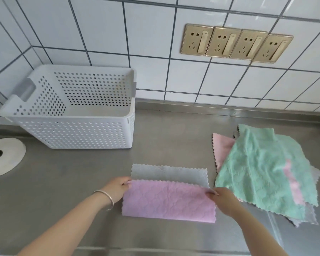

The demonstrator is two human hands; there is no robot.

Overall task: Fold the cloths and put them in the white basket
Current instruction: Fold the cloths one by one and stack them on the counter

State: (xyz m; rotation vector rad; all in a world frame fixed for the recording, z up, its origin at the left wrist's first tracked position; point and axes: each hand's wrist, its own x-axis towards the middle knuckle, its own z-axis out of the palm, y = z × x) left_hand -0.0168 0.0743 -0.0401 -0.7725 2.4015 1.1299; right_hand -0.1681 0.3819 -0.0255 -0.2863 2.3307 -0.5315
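A pink cloth [169, 201] with a grey underside lies on the steel counter, its near half turned up over the far half so the grey side [166, 172] shows beyond it. My left hand [117, 187] pinches the folded edge's left corner. My right hand [223, 199] pinches its right corner. The white perforated basket [72, 133] stands at the back left, and I see nothing inside it. To the right lies a loose pile of cloths with a green cloth [260, 169] on top and pink [223, 148] and grey ones under it.
The steel counter [174, 137] runs to a tiled wall with a row of gold sockets [236, 43]. A round white drain cover [5, 156] sits at the far left. A silver bangle [105, 197] is on my left wrist.
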